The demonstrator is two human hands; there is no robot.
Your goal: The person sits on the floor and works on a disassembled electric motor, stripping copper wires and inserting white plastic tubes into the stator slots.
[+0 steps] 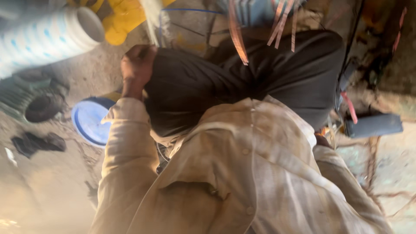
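The left hand (138, 65) rests curled on the dark trouser knee (190, 86); whether it grips anything cannot be told. The right hand is hidden. A white, blue-dotted cylinder (47, 37) lies up-left, its long axis slanting toward the upper right, above a round blue lid (89, 121).

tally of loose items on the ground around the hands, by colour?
Blue: 1, round lid near the left hand
White with blue spots: 1, cylinder
Yellow: 1, plastic object
Dark grey: 1, block near the right hand, mostly hidden
Black: 1, rag-like scrap
Total: 5
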